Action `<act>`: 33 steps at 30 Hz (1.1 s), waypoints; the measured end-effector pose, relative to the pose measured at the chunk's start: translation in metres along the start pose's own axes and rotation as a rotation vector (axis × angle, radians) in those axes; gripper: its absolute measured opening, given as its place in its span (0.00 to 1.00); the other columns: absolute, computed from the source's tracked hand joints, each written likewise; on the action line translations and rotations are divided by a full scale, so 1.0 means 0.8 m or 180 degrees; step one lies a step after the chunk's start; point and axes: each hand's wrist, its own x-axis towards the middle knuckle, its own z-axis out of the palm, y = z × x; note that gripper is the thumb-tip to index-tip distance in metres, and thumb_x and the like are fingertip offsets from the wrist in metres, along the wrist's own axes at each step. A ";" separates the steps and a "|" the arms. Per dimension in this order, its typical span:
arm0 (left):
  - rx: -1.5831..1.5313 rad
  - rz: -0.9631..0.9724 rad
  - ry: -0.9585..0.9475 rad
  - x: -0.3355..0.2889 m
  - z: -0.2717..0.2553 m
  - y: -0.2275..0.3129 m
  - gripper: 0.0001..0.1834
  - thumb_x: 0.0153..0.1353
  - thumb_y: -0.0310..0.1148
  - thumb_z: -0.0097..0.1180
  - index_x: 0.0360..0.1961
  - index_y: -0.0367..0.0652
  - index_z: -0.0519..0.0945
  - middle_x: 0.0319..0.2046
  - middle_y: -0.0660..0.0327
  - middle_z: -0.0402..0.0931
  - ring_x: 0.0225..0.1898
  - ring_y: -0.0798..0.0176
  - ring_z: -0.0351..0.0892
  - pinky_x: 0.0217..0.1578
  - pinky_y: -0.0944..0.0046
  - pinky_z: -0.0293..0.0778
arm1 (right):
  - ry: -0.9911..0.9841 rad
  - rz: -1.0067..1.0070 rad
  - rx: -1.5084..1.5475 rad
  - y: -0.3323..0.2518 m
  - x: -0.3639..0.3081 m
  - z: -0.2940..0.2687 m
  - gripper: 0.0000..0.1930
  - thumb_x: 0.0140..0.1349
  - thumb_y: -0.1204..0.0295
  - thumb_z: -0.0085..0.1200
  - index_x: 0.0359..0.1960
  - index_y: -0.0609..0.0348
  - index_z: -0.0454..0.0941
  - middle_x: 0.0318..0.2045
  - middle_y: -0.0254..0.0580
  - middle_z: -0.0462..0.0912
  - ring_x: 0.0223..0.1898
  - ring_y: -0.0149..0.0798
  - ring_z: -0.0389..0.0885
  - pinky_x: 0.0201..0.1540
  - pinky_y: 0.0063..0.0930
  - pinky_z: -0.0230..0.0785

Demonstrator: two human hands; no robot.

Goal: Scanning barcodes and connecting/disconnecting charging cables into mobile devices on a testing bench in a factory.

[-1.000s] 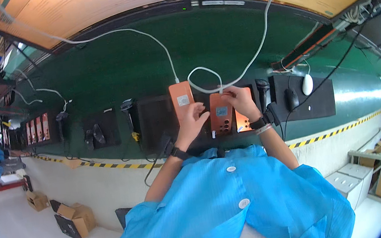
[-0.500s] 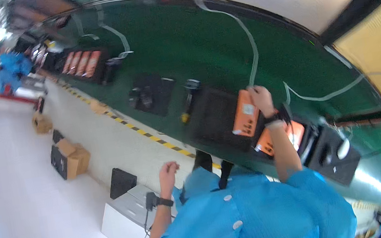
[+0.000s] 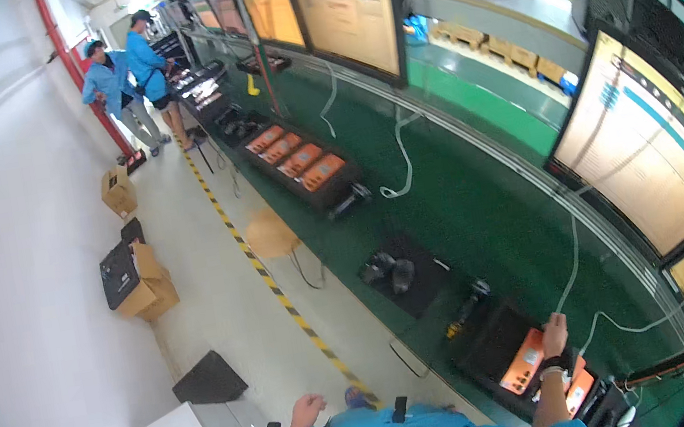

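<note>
My right hand (image 3: 555, 335) is at the far end of an orange flat box (image 3: 523, 361) on a black mat (image 3: 482, 352) at the lower right. Its fingers are closed around the end of a white cable (image 3: 575, 252), where the cable meets the box; the connector is hidden. Beside that forearm lies a second orange box (image 3: 579, 391), partly covered by the arm. My left hand (image 3: 307, 412) hangs over the floor away from the bench, its fingers loosely bent and nothing in them. A strap with a small black device is on that wrist.
Left along the green bench (image 3: 464, 194) are a yellow-tipped black tool (image 3: 467, 308), a dark mat with black parts (image 3: 405, 275) and a tray of orange boxes (image 3: 298, 160). Monitors (image 3: 637, 158) line the back. A stool (image 3: 271, 232) and cartons (image 3: 147, 284) stand left; two people (image 3: 125, 78) are farther off.
The view has tilted up and left, bringing the monitors and two people into sight. My right hand stays at the orange box's far end; my left hand stays low and holds nothing.
</note>
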 end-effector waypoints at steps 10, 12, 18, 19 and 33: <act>-0.0437 -0.0159 0.0247 0.080 -0.160 -0.016 0.16 0.66 0.35 0.52 0.44 0.31 0.81 0.36 0.51 0.85 0.36 0.61 0.85 0.39 0.64 0.79 | 0.1398 0.0090 0.2271 -0.058 0.099 0.069 0.09 0.66 0.76 0.48 0.42 0.69 0.78 0.42 0.51 0.82 0.43 0.43 0.81 0.48 0.38 0.72; -0.0639 -0.0187 0.0244 0.091 -0.163 -0.011 0.16 0.67 0.36 0.52 0.45 0.32 0.81 0.38 0.53 0.85 0.37 0.62 0.84 0.39 0.65 0.78 | 0.1344 -0.0075 0.2377 -0.090 0.056 0.089 0.08 0.64 0.79 0.46 0.38 0.68 0.79 0.40 0.49 0.83 0.40 0.41 0.81 0.46 0.34 0.73; -0.1378 -0.0433 0.0112 0.127 -0.153 0.010 0.17 0.68 0.39 0.53 0.46 0.34 0.79 0.40 0.55 0.84 0.40 0.64 0.83 0.41 0.65 0.77 | -0.2630 0.0204 0.0899 -0.303 -0.242 0.208 0.11 0.60 0.80 0.47 0.35 0.66 0.84 0.32 0.43 0.87 0.32 0.33 0.85 0.36 0.28 0.77; -0.1248 -0.0463 -0.0017 0.145 -0.158 0.019 0.17 0.69 0.39 0.52 0.47 0.34 0.79 0.40 0.55 0.84 0.40 0.64 0.83 0.41 0.65 0.77 | -0.3573 0.0107 0.1253 -0.355 -0.273 0.246 0.12 0.61 0.79 0.47 0.40 0.66 0.84 0.32 0.40 0.87 0.34 0.32 0.84 0.42 0.25 0.76; -0.1326 -0.0258 -0.0479 0.440 -0.306 0.308 0.18 0.71 0.40 0.49 0.50 0.36 0.77 0.44 0.55 0.81 0.45 0.61 0.81 0.48 0.63 0.76 | -0.0502 0.0032 0.1152 -0.647 -0.091 0.773 0.41 0.60 0.60 0.63 0.68 0.74 0.56 0.64 0.66 0.63 0.64 0.55 0.63 0.67 0.44 0.55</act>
